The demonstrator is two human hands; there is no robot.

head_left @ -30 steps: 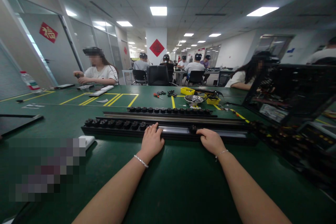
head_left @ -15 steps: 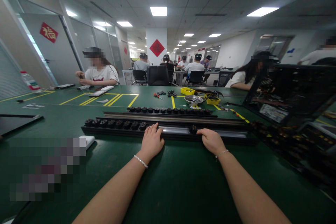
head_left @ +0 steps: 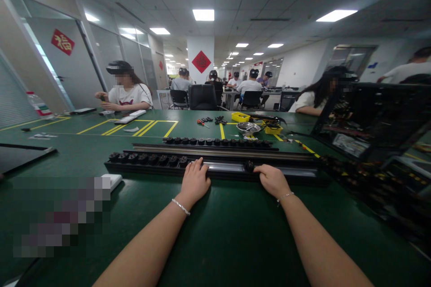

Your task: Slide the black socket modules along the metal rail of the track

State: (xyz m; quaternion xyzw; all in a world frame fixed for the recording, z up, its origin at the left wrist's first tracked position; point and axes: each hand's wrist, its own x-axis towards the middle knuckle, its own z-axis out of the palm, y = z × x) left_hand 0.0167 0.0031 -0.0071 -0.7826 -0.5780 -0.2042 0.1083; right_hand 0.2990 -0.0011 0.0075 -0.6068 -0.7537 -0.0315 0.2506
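A long black channel rail (head_left: pixel 222 167) lies across the table in front of me. Its left part holds a row of round black socket modules (head_left: pixel 142 158). My left hand (head_left: pixel 195 179) rests on the rail just right of that row, fingers stretched out over it. Farther right in the channel sits a single round black socket module (head_left: pixel 248 166). My right hand (head_left: pixel 272 179) has its fingers curled, with the fingertips at the right side of this module. Bare shiny channel shows between the two hands. How far the fingers wrap the module is partly hidden.
Behind lie another rail (head_left: pixel 188 149) and a second row of modules (head_left: pixel 215 141). A metal bowl (head_left: pixel 248 128), yellow bin (head_left: pixel 240 117) and screwdriver (head_left: pixel 202 123) are farther back. Dark parts (head_left: pixel 377 188) are heaped right; a white bar (head_left: pixel 112 180) lies left. Co-workers sit beyond.
The single module and my right hand have shifted very slightly to the right along the channel. My left hand stays in place.
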